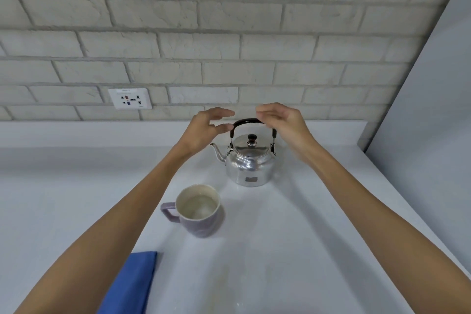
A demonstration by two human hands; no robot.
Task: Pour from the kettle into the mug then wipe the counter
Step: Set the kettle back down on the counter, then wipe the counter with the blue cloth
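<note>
A shiny steel kettle [251, 166] stands upright on the white counter [293, 237], its spout pointing left and its dark handle raised. My right hand [280, 125] hovers at the right top of the handle, fingers loosely curled with the tips at the handle, not clamped round it. My left hand [206, 127] is just left of the handle, fingers and thumb apart, holding nothing. A lilac mug [200, 211] with clear liquid inside stands in front of the kettle, its handle to the left. A folded blue cloth [132, 285] lies at the near left.
A pale brick wall with a white socket plate [130, 98] rises behind the counter. A grey panel [433, 135] closes off the right side. The counter's low back ledge [76, 132] runs along the wall.
</note>
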